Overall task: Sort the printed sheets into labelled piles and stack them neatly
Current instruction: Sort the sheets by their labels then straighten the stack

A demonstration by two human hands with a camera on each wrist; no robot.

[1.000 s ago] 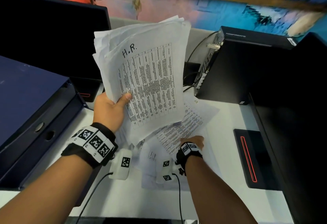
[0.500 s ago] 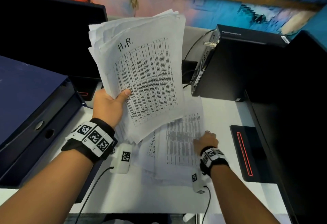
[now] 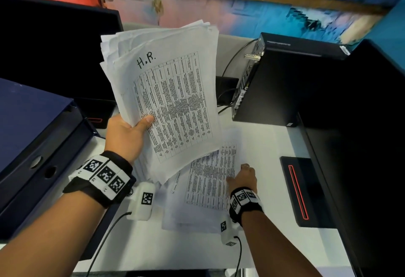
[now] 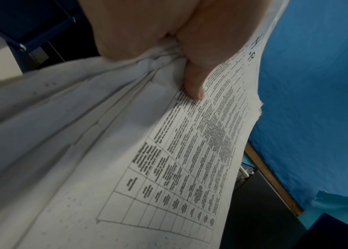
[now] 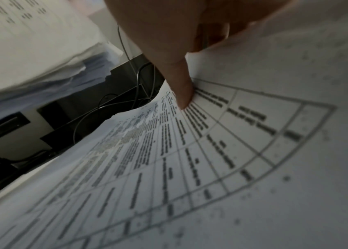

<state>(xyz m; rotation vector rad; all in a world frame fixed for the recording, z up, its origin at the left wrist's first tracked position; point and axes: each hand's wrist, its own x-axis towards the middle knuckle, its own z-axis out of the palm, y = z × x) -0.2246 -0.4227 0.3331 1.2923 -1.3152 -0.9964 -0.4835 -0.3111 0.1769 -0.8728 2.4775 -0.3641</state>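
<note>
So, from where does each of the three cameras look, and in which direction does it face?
Head: worn on the head, facing down at the white desk; both forearms, left hand and right hand show.
Left wrist: looks along the left hand's thumb over the H.R. stack.
Right wrist: looks along the right hand's thumb onto a printed sheet.
Shared: head and left wrist views both show the H.R. stack.

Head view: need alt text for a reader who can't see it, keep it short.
The left hand holds up a thick sheaf of printed sheets, top page handwritten "H.R.", above a white desk. The right hand grips the edge of a printed table sheet on a loose pile below. Blue binders sit left, a black computer case right.
</note>
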